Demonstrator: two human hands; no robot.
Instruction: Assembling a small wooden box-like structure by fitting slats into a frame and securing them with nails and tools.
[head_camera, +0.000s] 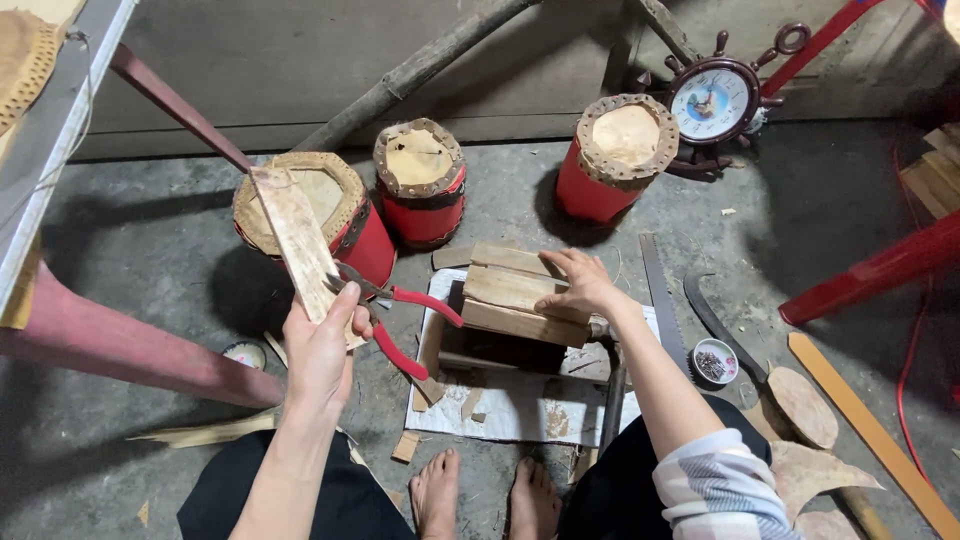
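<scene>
Head view, looking down past the person's knees to a concrete floor. Left hand (318, 352): fingers curled and pressed together around the lower end of one flat strip of pale hide (300, 245), thumb across its face. The strip's long axis runs from the fingers up and slightly leftward, its far end pointing toward the nearest drum. Held in the same grip is one pair of red-handled pliers (395, 320); the metal nose lies just beside the thumb against the strip's right edge, and the two handles splay down and to the right, away from the fingers. Whether the nose bites the strip cannot be told. Right hand (580, 285): fingers spread and lying flat on top of one small wooden stool (515, 300) built of slats, whose long axes run left to right beneath the fingertips. The stool stands on one pale sheet (520, 410) littered with offcuts. Beyond the fingers of both hands stand three red drums (425, 185) with hide tops, one behind the strip, one just right of it, one farther right past the stool. One wheel-shaped clock (712, 100) leans beyond the rightmost drum. To the right of the right hand lie one saw blade (660, 300), one curved knife (715, 320) and one small round tin (714, 362), all apart from the fingers. Two bare feet (485, 495) rest below the sheet.
</scene>
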